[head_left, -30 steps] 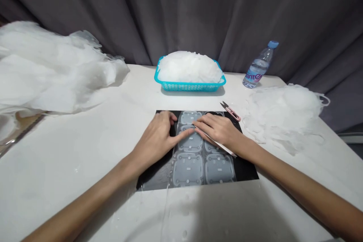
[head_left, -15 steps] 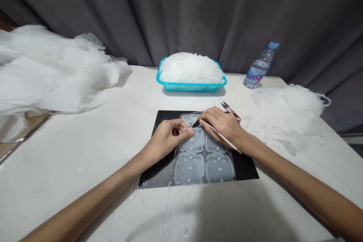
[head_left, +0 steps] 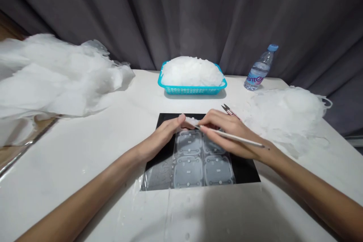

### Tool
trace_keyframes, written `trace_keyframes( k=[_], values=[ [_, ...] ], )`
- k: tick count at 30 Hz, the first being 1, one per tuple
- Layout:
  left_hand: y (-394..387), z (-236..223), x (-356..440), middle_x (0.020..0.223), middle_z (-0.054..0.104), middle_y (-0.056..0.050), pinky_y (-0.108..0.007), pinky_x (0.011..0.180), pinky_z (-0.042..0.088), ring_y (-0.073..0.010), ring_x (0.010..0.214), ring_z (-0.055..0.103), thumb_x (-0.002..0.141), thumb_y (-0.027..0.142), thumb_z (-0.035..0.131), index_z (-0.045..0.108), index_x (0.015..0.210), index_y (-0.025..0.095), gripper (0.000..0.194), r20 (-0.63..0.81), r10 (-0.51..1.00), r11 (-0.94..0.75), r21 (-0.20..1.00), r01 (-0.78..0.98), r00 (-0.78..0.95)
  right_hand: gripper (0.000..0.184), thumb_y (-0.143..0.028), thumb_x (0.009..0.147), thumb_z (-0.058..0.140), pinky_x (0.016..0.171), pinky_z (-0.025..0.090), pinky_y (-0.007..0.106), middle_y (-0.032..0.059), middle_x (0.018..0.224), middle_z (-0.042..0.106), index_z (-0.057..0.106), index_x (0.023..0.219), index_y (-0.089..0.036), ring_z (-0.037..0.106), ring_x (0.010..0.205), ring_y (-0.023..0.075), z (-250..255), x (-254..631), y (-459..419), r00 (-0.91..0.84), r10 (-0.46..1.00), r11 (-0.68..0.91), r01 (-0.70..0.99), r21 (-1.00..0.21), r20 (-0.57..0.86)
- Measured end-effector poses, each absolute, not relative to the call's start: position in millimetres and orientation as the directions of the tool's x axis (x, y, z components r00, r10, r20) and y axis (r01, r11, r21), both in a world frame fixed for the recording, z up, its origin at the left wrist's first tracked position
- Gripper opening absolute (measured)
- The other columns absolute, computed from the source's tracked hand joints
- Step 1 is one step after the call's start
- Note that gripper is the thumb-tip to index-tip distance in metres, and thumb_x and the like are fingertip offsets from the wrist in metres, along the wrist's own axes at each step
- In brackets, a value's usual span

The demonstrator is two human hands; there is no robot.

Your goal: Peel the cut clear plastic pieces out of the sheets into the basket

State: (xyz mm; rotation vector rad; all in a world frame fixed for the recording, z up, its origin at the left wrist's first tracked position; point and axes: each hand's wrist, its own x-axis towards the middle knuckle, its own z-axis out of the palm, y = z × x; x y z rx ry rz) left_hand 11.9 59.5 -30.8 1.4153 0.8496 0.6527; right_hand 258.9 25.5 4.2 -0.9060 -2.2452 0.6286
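Note:
My right hand (head_left: 224, 128) grips a thin white stick-like tool (head_left: 241, 140), its tip pointing left between my hands. Closed around a small translucent plastic piece (head_left: 192, 121), my left hand (head_left: 168, 130) holds it at the tool's tip. Below them lies a clear plastic sheet with rounded-square moulded pieces (head_left: 188, 172), on a black mat (head_left: 246, 170). My fingers hide the upper part of the sheet. Just behind my right hand rest small thread snips (head_left: 228, 109), partly covered.
A blue basket (head_left: 193, 90) heaped with white translucent pieces stands at the back. Right of it is a water bottle (head_left: 258, 70). Piles of translucent plastic sheeting lie at the left (head_left: 56, 79) and right (head_left: 286, 113) of the white table (head_left: 113, 204). A grey curtain (head_left: 187, 11) hangs behind.
My left hand has turned, lifting its thumb, and holds the small piece closer. My right hand has shifted slightly, the tool now lying flatter across it and partly over the snips' side.

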Motion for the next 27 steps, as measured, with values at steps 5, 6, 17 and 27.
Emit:
trace_keyframes(
  k=[5, 6, 17, 27],
  values=[
    [54, -35, 17, 0.122, 0.079, -0.009, -0.040, 0.106, 0.050, -0.0266, 0.113, 0.071, 0.094, 0.044, 0.077, 0.079, 0.115, 0.022, 0.031, -0.163, 0.845, 0.192, 0.981, -0.004, 0.510, 0.026, -0.031, 0.108, 0.056, 0.074, 0.055, 0.028, 0.0009, 0.093, 0.071, 0.069, 0.131, -0.025, 0.066, 0.079, 0.0158, 14, 264, 26, -0.633, 0.725, 0.557, 0.310, -0.771, 0.270],
    [54, -35, 17, 0.121, 0.079, -0.008, -0.038, 0.103, 0.051, -0.0254, 0.110, 0.071, 0.093, 0.043, 0.079, 0.079, 0.115, 0.021, 0.031, -0.173, 0.842, 0.206, 0.978, -0.010, 0.510, 0.027, -0.034, 0.110, 0.053, 0.076, 0.056, 0.030, 0.0015, 0.092, 0.071, 0.073, 0.125, -0.024, 0.066, 0.080, 0.0163, 15, 269, 31, -0.590, 0.756, 0.542, 0.319, -0.778, 0.285],
    [53, -42, 17, 0.107, 0.081, -0.006, -0.028, 0.090, 0.051, -0.0195, 0.096, 0.071, 0.091, 0.037, 0.080, 0.079, 0.116, 0.019, 0.031, -0.153, 0.872, 0.220, 0.971, -0.093, 0.466, 0.043, -0.042, 0.110, 0.047, 0.120, 0.039, 0.053, 0.0105, 0.146, 0.058, 0.055, 0.150, -0.028, 0.051, 0.137, 0.0274, -26, 274, 55, -0.530, 0.826, 0.456, 0.426, -0.781, 0.193],
    [55, -44, 19, 0.101, 0.079, -0.005, -0.028, 0.084, 0.056, -0.0180, 0.087, 0.071, 0.083, 0.034, 0.087, 0.076, 0.108, 0.017, 0.032, -0.077, 0.881, 0.175, 0.970, -0.170, 0.467, 0.023, -0.040, 0.088, 0.081, 0.065, 0.037, 0.027, -0.0039, 0.073, 0.057, 0.076, 0.094, -0.017, 0.045, 0.066, 0.0110, -27, 260, 51, -0.542, 0.840, 0.128, 0.129, -0.983, 0.038]
  ],
)
